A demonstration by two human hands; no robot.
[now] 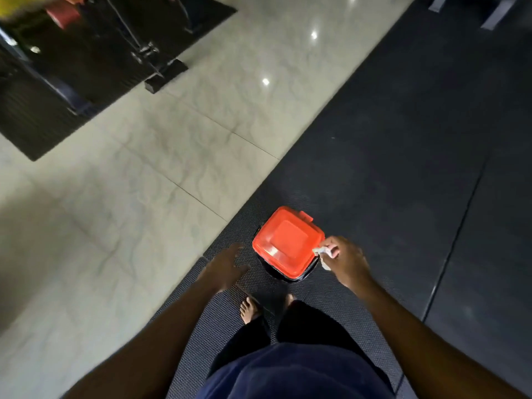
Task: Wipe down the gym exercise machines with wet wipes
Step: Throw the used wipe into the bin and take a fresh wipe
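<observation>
A small bin with a red square lid (288, 242) stands on the dark rubber mat (403, 168) just ahead of my bare feet. My right hand (347, 262) pinches a crumpled white wet wipe (324, 252) at the lid's right edge. My left hand (227, 266) hovers to the left of the bin, fingers spread and holding nothing. The lid looks closed. An exercise machine's dark frame and foot (161, 73) stands far off at the upper left on another mat.
Glossy pale floor tiles (144, 182) run between the two mats. A black mat (57, 90) at the upper left carries machine legs and a red pad (63, 17). Metal machine feet (495, 15) show at the top right corner.
</observation>
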